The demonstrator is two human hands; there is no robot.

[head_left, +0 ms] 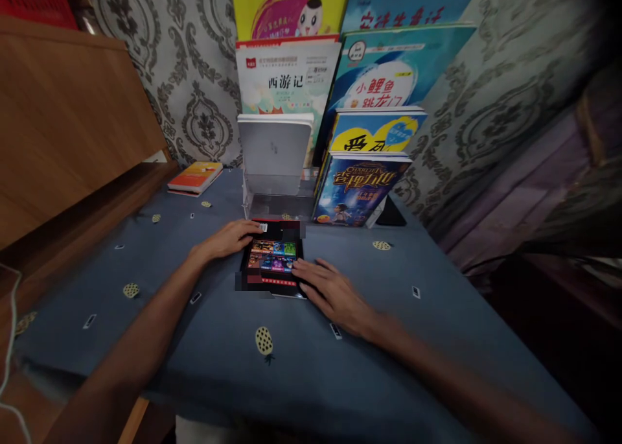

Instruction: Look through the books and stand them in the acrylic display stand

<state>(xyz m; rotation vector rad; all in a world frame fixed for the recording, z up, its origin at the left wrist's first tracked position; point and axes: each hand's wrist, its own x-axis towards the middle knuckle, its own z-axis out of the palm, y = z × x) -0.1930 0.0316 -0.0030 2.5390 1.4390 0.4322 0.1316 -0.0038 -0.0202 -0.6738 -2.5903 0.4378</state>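
Observation:
A dark book with a red edge and small coloured pictures on its cover (pixel 272 257) lies flat on the blue cloth-covered table (pixel 204 347). My left hand (pixel 228 238) rests at the book's far left corner, fingers stretched along its top edge. My right hand (pixel 333 295) lies flat on the book's near right corner, fingers spread over the cover. Neither hand grips the book.
Behind the book stands a tiered rack of children's books (pixel 362 185) and a white book (pixel 275 149) on a clear stand. An orange book (pixel 195 176) lies at the far left. A wooden panel (pixel 63 113) borders the table's left side.

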